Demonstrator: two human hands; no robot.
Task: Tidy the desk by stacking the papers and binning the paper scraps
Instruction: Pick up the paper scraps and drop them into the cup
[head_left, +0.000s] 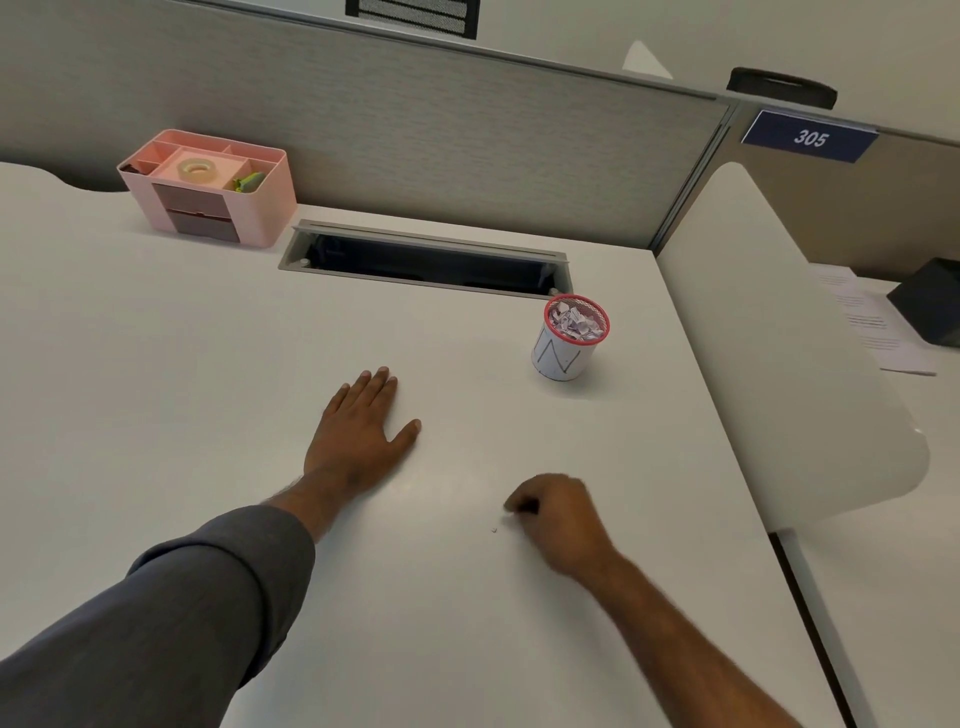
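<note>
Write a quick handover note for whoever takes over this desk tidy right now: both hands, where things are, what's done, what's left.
Left hand: flat on the desk, fingers straight, holding nothing.
Right hand: fingers curled down at the desktop, seemingly picking at a scrap; whether it holds one cannot be told.
Red-rimmed bin: upright near the desk's right edge, heaped with paper scraps.
Done: most scraps look binned.
Left: a tiny scrap lies beside the right hand; bin it. Papers lie on the neighbouring desk beyond the divider; whether they belong to this job is unclear.
</note>
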